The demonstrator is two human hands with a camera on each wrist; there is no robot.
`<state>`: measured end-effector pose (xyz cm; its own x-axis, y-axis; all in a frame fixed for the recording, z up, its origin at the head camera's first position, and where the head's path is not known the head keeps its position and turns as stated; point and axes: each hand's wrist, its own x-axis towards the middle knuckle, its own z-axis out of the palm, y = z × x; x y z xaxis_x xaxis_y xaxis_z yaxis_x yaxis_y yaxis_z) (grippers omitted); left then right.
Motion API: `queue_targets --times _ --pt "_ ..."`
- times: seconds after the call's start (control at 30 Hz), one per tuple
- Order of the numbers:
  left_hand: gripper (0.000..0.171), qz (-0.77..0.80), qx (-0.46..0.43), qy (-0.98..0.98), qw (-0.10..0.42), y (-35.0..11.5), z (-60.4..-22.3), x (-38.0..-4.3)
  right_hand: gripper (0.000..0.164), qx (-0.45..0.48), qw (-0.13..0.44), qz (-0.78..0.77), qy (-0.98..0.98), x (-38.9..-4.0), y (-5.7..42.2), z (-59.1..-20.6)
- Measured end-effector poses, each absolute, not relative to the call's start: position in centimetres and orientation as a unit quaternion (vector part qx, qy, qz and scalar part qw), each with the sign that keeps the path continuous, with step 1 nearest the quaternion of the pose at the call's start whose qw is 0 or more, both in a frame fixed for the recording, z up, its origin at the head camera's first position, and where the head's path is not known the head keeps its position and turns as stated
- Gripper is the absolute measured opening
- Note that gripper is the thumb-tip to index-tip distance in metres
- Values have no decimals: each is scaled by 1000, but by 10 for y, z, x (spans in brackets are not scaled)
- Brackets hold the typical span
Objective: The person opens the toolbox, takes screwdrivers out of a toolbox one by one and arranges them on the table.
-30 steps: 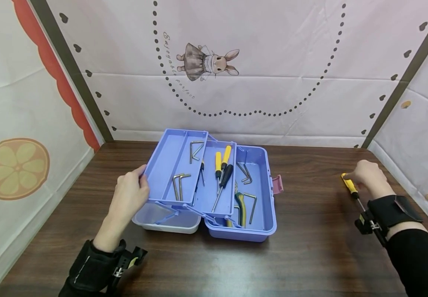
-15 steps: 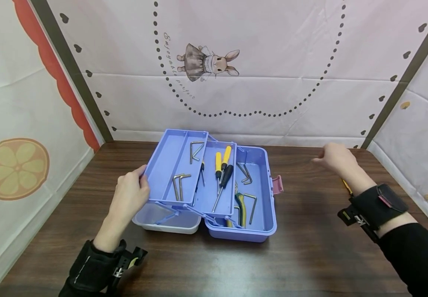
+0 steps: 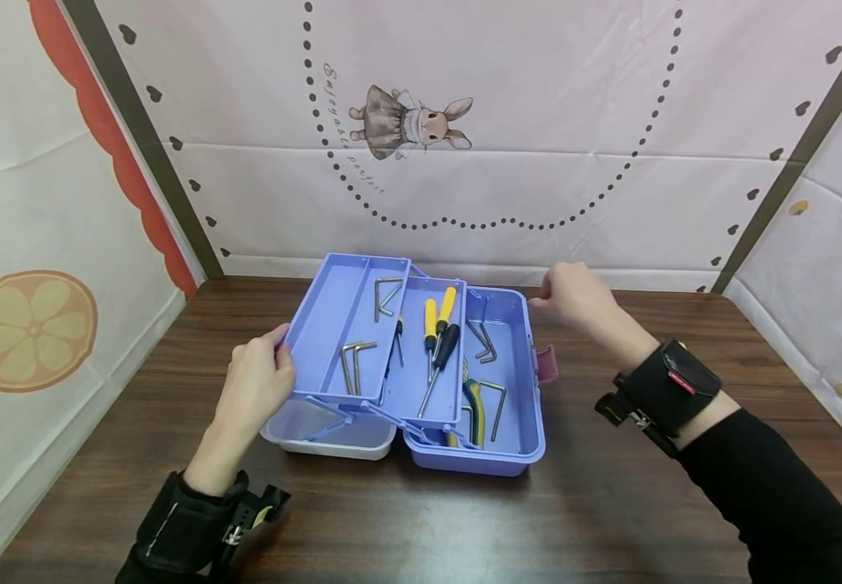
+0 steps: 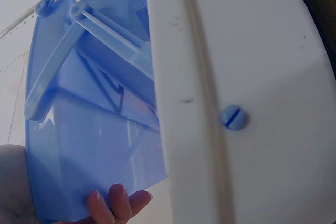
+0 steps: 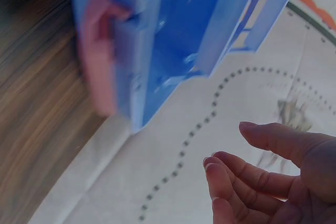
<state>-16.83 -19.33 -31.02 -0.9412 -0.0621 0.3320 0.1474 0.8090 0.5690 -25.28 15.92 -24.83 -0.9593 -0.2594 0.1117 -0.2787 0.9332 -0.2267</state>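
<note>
Toolbox [image 3: 468, 462]: blue plastic, unfolded on the worktop [image 3: 392, 527], trays stepped out leftward above the base.
Upper tray [image 3: 324, 341]: divided lengthwise, with L-shaped hex keys [image 3: 351, 365] in its right compartment; the left hand [image 3: 255, 385] grips its left edge.
Middle tray [image 3: 408, 389]: two yellow-and-black screwdrivers [image 3: 431, 320] beside a black-handled screwdriver [image 3: 447, 345], its tip slanting toward the front.
Base [image 3: 509, 316]: more hex keys [image 3: 498, 410], plus green-and-yellow pliers [image 3: 475, 410].
Lid [image 3: 326, 446]: pale, translucent, beneath the upper tray.
Latch [image 3: 547, 363]: pink, on the base's right side, near the right hand [image 3: 574, 298].

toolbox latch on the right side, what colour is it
Pink latch, seen best in the head view.
</note>
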Motion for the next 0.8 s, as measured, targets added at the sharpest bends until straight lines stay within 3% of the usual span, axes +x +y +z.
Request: queue_targets --times 0.8 --pt "36 -313 -32 -931 183 -193 -310 -168 22 187 -17 143 -972 -262 58 -249"
